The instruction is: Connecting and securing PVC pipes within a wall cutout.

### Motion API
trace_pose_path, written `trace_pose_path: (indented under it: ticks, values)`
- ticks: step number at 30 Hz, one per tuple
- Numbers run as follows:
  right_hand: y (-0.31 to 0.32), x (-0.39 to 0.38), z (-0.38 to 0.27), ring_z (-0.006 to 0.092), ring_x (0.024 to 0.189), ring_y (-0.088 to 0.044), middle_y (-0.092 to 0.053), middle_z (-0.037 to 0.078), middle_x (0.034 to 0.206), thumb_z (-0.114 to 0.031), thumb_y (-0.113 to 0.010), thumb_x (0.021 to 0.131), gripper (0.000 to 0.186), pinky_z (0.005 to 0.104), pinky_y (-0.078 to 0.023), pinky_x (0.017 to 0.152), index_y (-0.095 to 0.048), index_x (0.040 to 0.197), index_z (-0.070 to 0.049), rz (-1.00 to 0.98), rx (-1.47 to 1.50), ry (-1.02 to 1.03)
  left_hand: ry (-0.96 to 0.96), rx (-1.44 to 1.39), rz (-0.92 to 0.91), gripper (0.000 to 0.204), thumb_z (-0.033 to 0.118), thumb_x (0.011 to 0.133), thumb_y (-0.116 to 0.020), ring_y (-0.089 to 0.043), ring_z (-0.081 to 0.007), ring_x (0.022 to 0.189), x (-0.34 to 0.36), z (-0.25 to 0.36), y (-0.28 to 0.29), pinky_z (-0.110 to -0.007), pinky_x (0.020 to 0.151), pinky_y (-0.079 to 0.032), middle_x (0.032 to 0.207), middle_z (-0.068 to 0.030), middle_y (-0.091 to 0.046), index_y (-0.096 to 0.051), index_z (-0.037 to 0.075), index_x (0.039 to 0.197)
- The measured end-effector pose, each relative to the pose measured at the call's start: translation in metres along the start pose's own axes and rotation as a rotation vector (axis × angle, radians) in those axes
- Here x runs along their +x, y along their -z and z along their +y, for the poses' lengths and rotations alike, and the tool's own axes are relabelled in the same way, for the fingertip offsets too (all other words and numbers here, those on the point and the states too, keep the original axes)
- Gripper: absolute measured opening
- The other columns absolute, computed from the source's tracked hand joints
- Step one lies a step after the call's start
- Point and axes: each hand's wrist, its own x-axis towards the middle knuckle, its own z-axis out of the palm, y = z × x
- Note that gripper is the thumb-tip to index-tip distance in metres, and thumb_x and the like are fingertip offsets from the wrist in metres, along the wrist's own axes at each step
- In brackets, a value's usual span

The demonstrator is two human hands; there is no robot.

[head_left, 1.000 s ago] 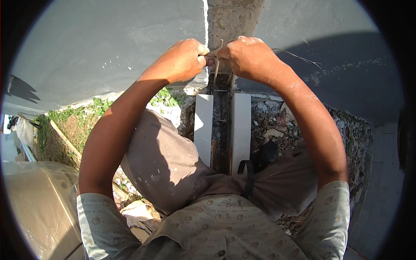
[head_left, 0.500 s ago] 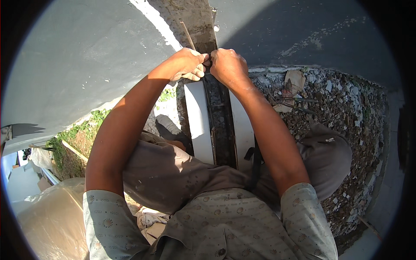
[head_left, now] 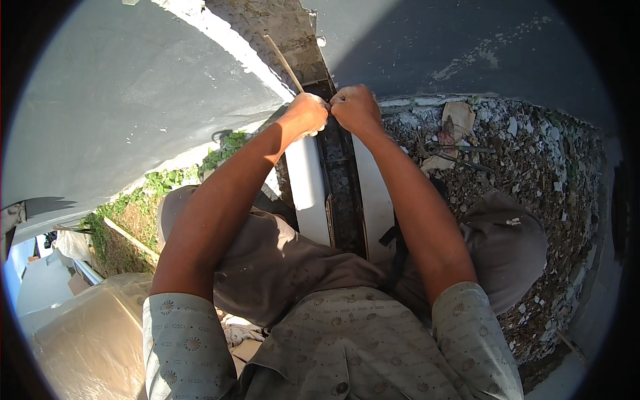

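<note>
Left hand [head_left: 309, 115] and right hand [head_left: 357, 109] curl closed, contents hidden, at upper centre. The stick [head_left: 283, 61] there ends by the left; a slip could knock it into the channel [head_left: 342, 183].

Strong sun is lighting the left wall [head_left: 133, 100], shadow is darkening the right wall [head_left: 460, 47], and edges are bending.

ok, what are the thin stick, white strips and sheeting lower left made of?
Thin stick: probably bare wood, matte tan. White strips: smooth, matte; foam, board or block, can't tell. Sheeting: likely plastic film, glossy glare, see-through.
</note>
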Motion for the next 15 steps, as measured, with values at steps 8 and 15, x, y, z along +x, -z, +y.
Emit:
trace_pose_path:
  ticks: [8, 15]
  values:
    - [-0.008, 0.001, 0.009, 0.0335, 0.086, -0.063, -0.067, 0.015, 0.087, -0.016, -0.06, 0.075, 0.016, 0.0402, -0.048, 0.08, -0.07, 0.083, -0.007, 0.086, 0.12, -0.007, 0.55, -1.343, 0.308, 0.021, 0.015, 0.094, -0.04, -0.051, -0.0092, 0.058, -0.001, 0.02, -0.007, -0.023, 0.044, -0.044, 0.072, 0.0, -0.053, -0.058, 0.006, 0.097]
    - [-0.019, 0.004, 0.019, 0.033, 0.078, -0.064, -0.067, 0.017, 0.087, -0.014, -0.056, 0.078, 0.017, 0.0391, -0.049, 0.072, -0.069, 0.085, -0.004, 0.091, 0.257, 0.102, 0.514, -1.129, 0.269, 0.015, 0.01, 0.09, -0.048, -0.056, -0.0133, 0.055, 0.007, -0.011, -0.009, -0.027, 0.044, -0.046, 0.072, -0.0059, -0.06, -0.062, 0.004, 0.088]
